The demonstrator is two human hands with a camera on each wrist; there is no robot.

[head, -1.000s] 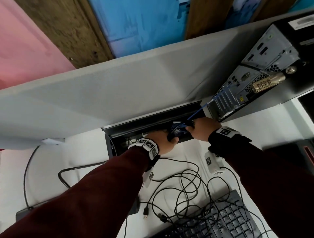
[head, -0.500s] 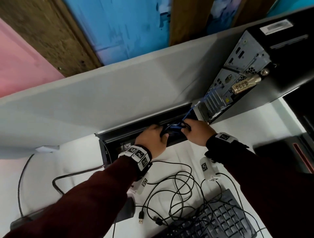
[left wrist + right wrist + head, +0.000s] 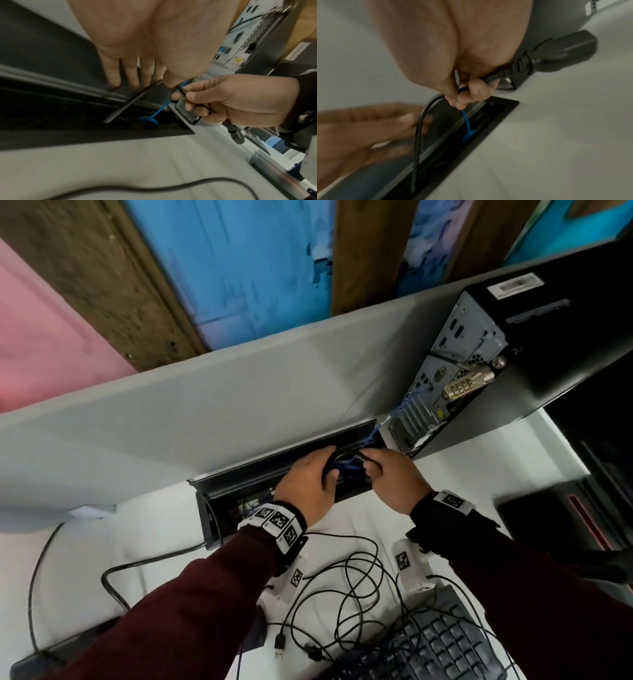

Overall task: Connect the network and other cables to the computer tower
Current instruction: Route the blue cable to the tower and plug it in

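Note:
The computer tower (image 3: pixel 459 364) lies at the upper right with its rear panel facing me. A blue network cable (image 3: pixel 400 409) runs from that panel down into the black cable tray (image 3: pixel 274 470) set in the desk, also seen as the blue network cable (image 3: pixel 161 108) (image 3: pixel 467 124). My right hand (image 3: pixel 390 477) (image 3: pixel 464 94) grips a black power cable (image 3: pixel 419 128) just behind its plug (image 3: pixel 565 50) (image 3: pixel 236 136). My left hand (image 3: pixel 308 481) (image 3: pixel 130 75) rests straight fingers on the tray's raised lid, thumb beside the black cable.
A grey partition (image 3: pixel 205 412) backs the desk. Loose black cables (image 3: pixel 342 577), a USB plug (image 3: pixel 279 645) and a keyboard (image 3: pixel 428 645) lie near me. A combination lock (image 3: pixel 462 386) sticks out of the tower. A black unit (image 3: pixel 565 518) sits at right.
Both hands stay at the tray's right end. The left hand has slid right, closer to the right hand, and a loop of black cable now shows between them.

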